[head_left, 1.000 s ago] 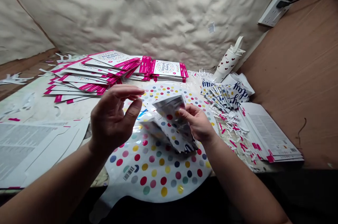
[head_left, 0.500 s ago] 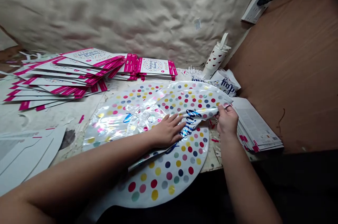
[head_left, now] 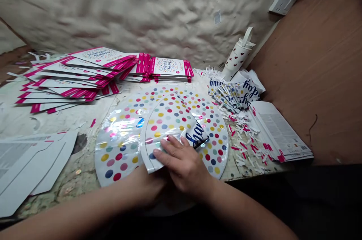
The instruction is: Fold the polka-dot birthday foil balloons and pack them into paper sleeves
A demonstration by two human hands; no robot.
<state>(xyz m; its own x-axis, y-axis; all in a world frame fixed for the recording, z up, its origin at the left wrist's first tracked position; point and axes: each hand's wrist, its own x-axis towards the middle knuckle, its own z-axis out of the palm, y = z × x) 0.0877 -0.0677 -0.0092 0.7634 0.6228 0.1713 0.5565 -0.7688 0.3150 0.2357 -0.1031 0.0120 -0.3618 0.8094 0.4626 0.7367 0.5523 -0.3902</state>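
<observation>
Spread right hand presses the polka-dot foil balloon's folded flap flat; left hand, just below, seems to grip its edge

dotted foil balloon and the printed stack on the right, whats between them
In the head view, torn white and pink paper scraps lie between the polka-dot foil balloon and the stack of printed sheets.

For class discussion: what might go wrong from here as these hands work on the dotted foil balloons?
The folded foil balloon could crease badly under the right hand. It may also slide on the slick flat foil balloon beneath, away from the left hand. Nearby white paper scraps could catch in the fold.
</observation>
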